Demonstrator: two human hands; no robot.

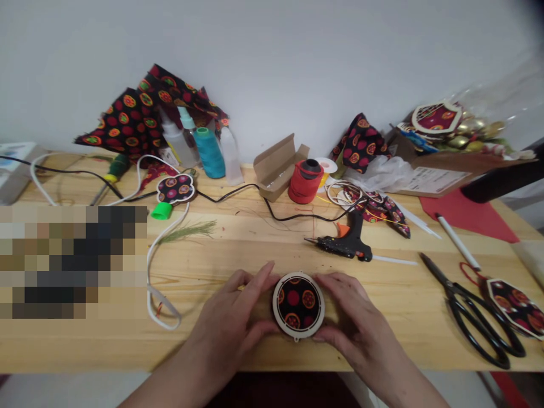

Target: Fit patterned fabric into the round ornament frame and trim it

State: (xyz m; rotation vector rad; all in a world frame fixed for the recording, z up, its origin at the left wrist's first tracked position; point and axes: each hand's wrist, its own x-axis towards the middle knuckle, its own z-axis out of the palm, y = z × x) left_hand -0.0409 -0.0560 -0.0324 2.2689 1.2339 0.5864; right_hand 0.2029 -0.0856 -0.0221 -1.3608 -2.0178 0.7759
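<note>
Hands: my left hand (238,309) and right hand (357,317) are curving in from opposite sides, fingers and thumbs closing on the round ornament (298,306) between them.
Ornament, round: it is sitting near the front edge of the table (255,243), face up, its small loop pointing toward me; whether it is resting on the wood or being lifted, I cannot tell.
Grip: I am holding only the pale rim (322,306), probably so that the printed fabric (293,297) is showing uncovered.
Glue gun (351,246): it is lying on its side beyond my right hand, nozzle pointing left, a white stick (395,260) protruding behind; presumably it is lying there for easy reach.
Scissors (471,311): they are lying right of my right hand, handles facing me, perhaps for quick picking up.
Ornament, eight-sided (516,306): it is lying beside the scissors.
White cord (149,272): it is looping across the left side, well apart from my fingers.
Rear row: teal thread cone (210,153), small carton (272,190) and red spool (305,184) are standing near the wall (272,68), probably leaving the front for handwork.
Room: bare wood is showing between my left hand and the cord; scissors are narrowing the right; the front edge is running beneath my forearms.
</note>
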